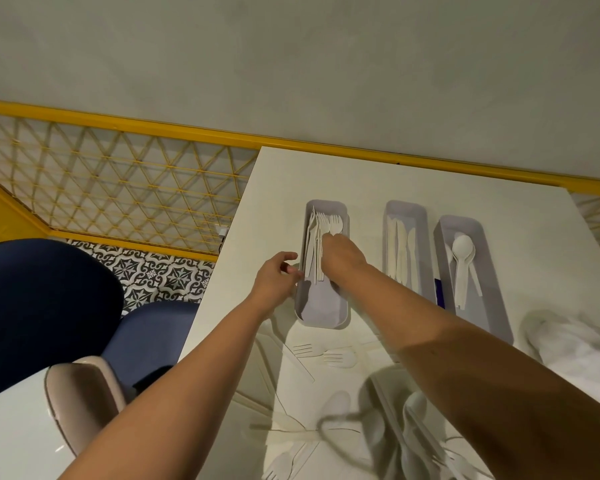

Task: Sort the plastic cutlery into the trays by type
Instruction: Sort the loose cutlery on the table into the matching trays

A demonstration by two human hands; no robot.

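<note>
**Position.** The fork tray (326,322) lies on the bench (361,174). The knife tray (406,206) is at its 3 o'clock, and the spoon tray (492,306) lies beyond that. The right hand (340,252) is over the forks (328,221) bunched at the tray's 12 o'clock end. Its back faces the camera and its fingers are hidden, so grip or release cannot be told. The left hand (276,277) lies against the tray's 9 o'clock wall with fingers curled. Whether it pinches the rim cannot be told.

**Risks.**
- The forks lean in a stack, so a hasty withdrawal could snag tines and scatter the bunch.
- A push from the left hand could slide the light tray toward the knife tray.
- The right forearm crosses the loose cutlery (336,358) at 6 o'clock, and a dropped elbow could sweep pieces off the bench.
- White pieces on a white bench invite missorting.

**Obscured.**
- The loose pile is blurred and partly under the forearm. Only two forks read clearly.
- A dark loop (340,419) among the pile cannot be identified.
- The contents of the bag (575,341) at 4 o'clock cannot be made out.
</note>
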